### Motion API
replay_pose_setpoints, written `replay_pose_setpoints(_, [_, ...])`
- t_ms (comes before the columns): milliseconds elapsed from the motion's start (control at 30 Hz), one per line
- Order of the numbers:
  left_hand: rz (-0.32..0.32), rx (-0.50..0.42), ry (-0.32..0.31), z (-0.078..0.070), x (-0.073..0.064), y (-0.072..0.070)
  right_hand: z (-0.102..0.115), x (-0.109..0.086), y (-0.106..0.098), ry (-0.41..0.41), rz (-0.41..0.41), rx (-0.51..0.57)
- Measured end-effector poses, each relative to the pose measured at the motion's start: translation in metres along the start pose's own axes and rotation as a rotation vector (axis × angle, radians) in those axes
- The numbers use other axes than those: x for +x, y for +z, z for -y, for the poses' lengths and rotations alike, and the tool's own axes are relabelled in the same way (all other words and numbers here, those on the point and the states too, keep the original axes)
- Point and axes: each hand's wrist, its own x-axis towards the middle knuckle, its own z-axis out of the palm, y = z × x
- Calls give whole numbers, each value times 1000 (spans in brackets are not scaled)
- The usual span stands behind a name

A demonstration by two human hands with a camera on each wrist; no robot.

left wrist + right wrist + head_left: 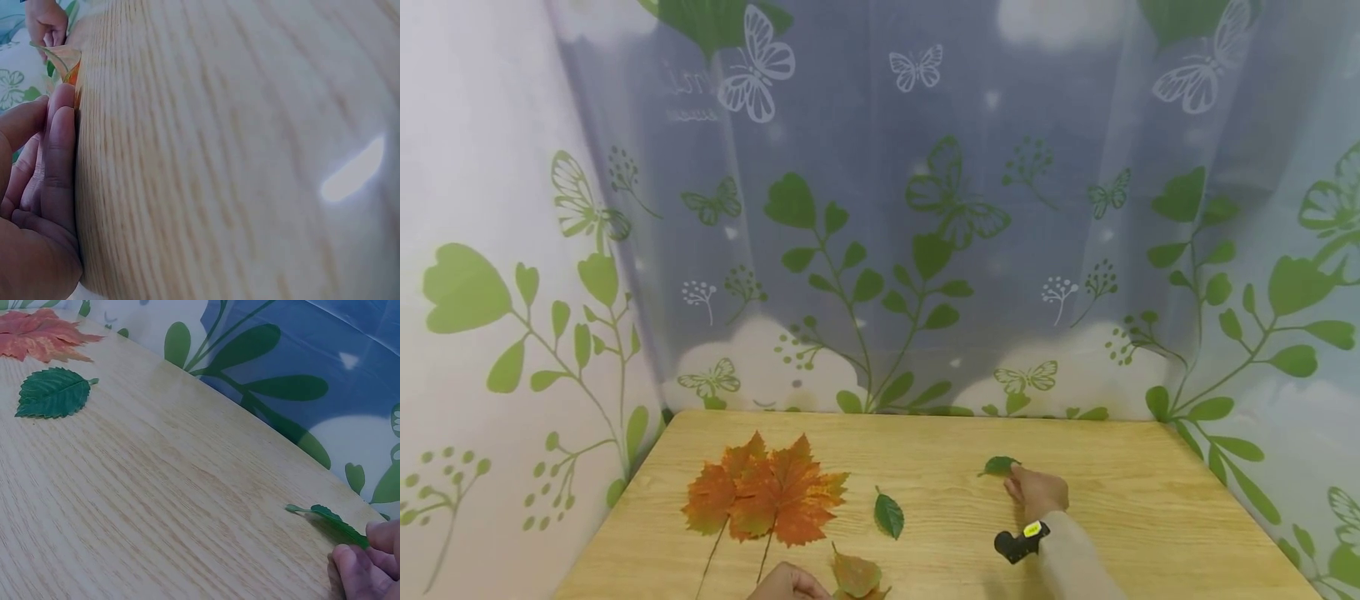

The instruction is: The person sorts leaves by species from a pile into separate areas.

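Note:
At the right of the table, my right hand [1041,493] pinches a small green leaf [1000,466] between thumb and fingers. In the right wrist view the same leaf [337,525] lies low over the wood, its stem end pointing left. My left hand [788,582] rests on the table at the bottom edge of the head view. Its fingers [59,169] look fairly straight and relaxed in the left wrist view, the tips beside orange-green leaves [856,575]. Whether they touch those leaves is hard to tell. Another green leaf [889,515] lies flat between the hands.
Large orange maple leaves [782,492] on thin dark stems lie at the left of the wooden table [1135,467]. A curtain [880,250] printed with plants and butterflies hangs behind the table's far edge and along both sides. A black strap is on the right wrist.

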Motion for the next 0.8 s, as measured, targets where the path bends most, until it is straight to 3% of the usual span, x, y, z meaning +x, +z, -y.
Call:
replay_pose_setpoints(467, [-17, 10, -14, 0, 0, 1, 1, 4, 1, 32, -29, -23])
replay_pose_setpoints(800, [18, 10, 27, -1, 0, -1, 0, 6, -3, 45, 51, 65])
